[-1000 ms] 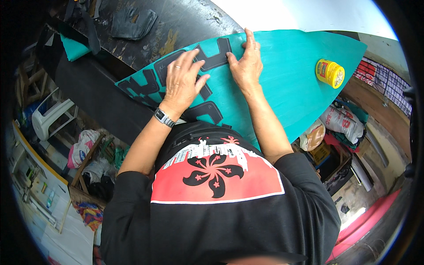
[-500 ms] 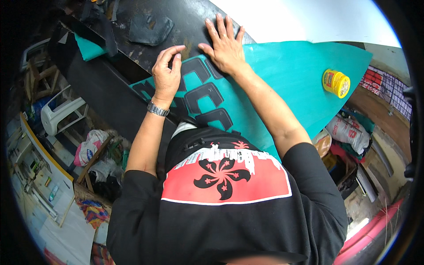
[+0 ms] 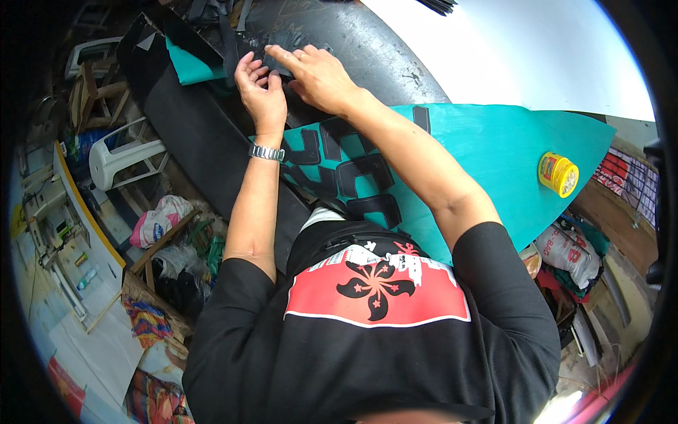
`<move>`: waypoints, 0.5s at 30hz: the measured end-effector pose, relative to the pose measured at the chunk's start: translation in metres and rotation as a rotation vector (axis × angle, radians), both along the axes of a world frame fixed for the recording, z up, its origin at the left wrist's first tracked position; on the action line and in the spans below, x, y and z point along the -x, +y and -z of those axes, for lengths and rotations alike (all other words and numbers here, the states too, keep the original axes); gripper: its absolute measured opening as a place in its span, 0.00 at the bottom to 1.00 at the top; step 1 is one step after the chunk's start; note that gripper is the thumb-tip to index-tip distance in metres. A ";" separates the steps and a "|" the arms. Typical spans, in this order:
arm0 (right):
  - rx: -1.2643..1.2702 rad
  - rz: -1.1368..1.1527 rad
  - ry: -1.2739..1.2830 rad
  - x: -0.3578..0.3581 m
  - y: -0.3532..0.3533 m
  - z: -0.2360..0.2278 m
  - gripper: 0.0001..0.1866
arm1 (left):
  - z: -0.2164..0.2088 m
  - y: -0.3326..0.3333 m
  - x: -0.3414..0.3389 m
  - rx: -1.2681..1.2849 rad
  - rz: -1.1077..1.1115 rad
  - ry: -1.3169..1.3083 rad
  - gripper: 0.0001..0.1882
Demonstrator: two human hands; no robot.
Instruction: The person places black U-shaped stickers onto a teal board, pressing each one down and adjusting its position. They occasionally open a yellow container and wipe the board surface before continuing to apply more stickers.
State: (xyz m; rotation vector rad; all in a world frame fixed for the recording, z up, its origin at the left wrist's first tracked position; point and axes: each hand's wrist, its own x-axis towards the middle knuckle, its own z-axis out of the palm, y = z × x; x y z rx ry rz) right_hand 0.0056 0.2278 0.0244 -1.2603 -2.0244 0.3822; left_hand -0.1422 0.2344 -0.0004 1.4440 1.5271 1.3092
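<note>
You have two bare hands together above the far left end of the one large teal sheet [image 3: 494, 152], which lies in front of you with its pointed end to your right. Your left hand [image 3: 261, 97] is open, its fingers loosely curled and the palm turned inward. Your right hand [image 3: 316, 78] reaches across beside it with the index finger extended; whether it grips the dark material [image 3: 284, 71] by its fingers, you cannot tell from here.

On the teal sheet you have at least five black cut pieces [image 3: 382, 172], several of them U-shaped (your right forearm covers part of the group, so the count may run higher). One narrow piece [image 3: 421, 119] sits apart, past that forearm, near the sheet's far edge. Beyond is the dark worktop [image 3: 385, 53], with one big white sheet [image 3: 537, 60] to its right.

You have one yellow jar [image 3: 558, 174] on the teal sheet, near its pointed end, and pale contents show at its end. One pink-and-white bag [image 3: 161, 222] is down on your left and one pale sack [image 3: 568, 258] on your right; their contents are hidden. One white plastic stool [image 3: 116, 161] stands at your left.
</note>
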 end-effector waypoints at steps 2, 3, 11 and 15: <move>0.070 0.032 -0.132 0.007 0.009 0.003 0.37 | 0.006 -0.008 0.001 -0.020 -0.017 -0.050 0.31; 0.056 0.033 -0.133 0.008 0.010 0.005 0.36 | 0.009 -0.012 0.001 -0.030 -0.024 -0.064 0.31; 0.157 0.195 -0.132 0.028 0.016 0.003 0.42 | 0.021 -0.034 -0.008 -0.079 -0.114 -0.146 0.34; 0.155 0.207 -0.189 0.038 0.019 0.004 0.43 | 0.018 -0.037 -0.012 -0.089 -0.132 -0.184 0.34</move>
